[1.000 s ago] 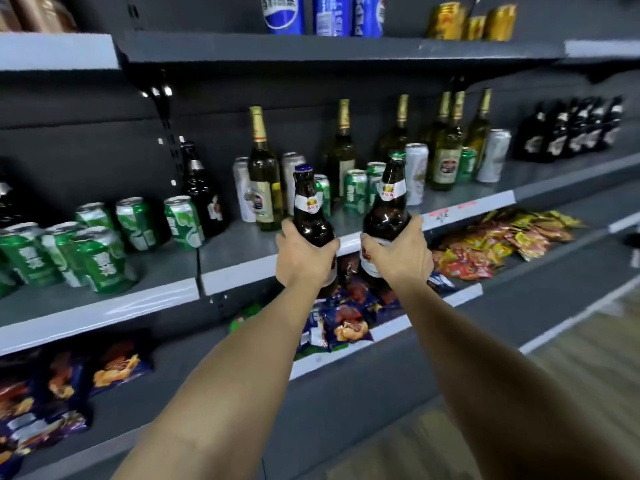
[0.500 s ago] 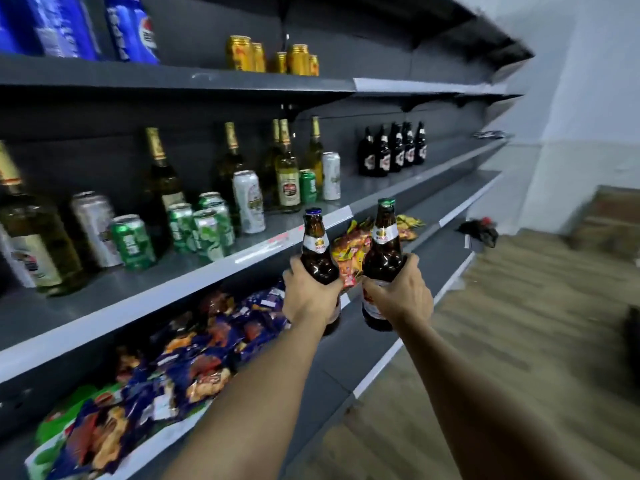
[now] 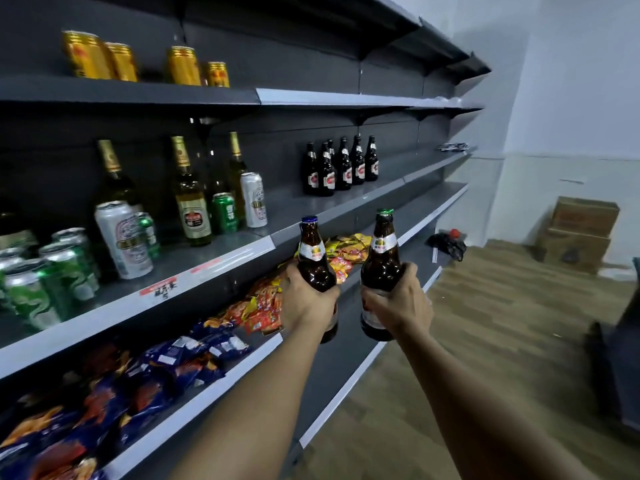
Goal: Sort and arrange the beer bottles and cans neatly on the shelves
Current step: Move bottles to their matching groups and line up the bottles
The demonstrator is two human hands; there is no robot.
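**Two glass bottles in hand, heading for the dark-bottle group**

My left hand [image 3: 309,301] is wrapped round the body of the blue-capped brown bottle [image 3: 311,258]; right hand [image 3: 398,304] is wrapped round the green-capped brown bottle [image 3: 382,249]. Both upright, held out in front of the middle shelf [image 3: 332,207], near each other but not touching, above the snack packets [image 3: 266,306] on the shelf below.

Handling, as I judge it: glass, stiff, prob. full so fairly heavy for one hand each. Smooth sides + paper labels = could slip, esp. if damp. Fragile: a knock btwn the two, or vs the metal shelf edge, is the main risk. Best hold is where I've got them, low on the wide body, fingers right round, not the neck.

Likely spot: beside the dark bottles [image 3: 341,166] standing w/ red labels further along the same shelf. Set down base-first, one at a time, w/o bumping that row. Cans [image 3: 124,237] and tall green bottles [image 3: 190,199] nearer me are mixed, not yet sorted.
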